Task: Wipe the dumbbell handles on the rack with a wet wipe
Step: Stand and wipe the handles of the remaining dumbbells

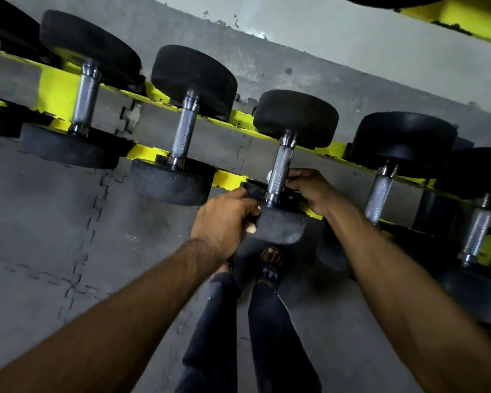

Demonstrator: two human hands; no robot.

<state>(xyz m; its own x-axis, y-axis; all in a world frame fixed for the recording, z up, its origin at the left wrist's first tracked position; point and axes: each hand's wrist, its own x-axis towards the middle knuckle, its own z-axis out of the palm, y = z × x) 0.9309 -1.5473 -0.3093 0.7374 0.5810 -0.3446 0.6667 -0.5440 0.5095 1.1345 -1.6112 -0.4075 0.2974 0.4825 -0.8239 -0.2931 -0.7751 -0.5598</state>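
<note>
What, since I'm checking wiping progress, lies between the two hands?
In the head view, the metal dumbbell handle, with a white wipe peeking beside it.

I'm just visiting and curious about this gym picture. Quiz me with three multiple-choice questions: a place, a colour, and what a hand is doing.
1. Where is the left hand? A) in a pocket B) on the near head of a dumbbell C) on a bottle
2. What colour is the rack? A) red B) blue C) yellow
3. What is the right hand doing? A) curling round that dumbbell's metal handle B) hanging loose C) waving overhead

Answers: 1 B, its fingers grip the black near head. 2 C, yellow rails show between the dumbbells. 3 A, its fingers wrap the handle, a white scrap of wipe beside them.
</note>
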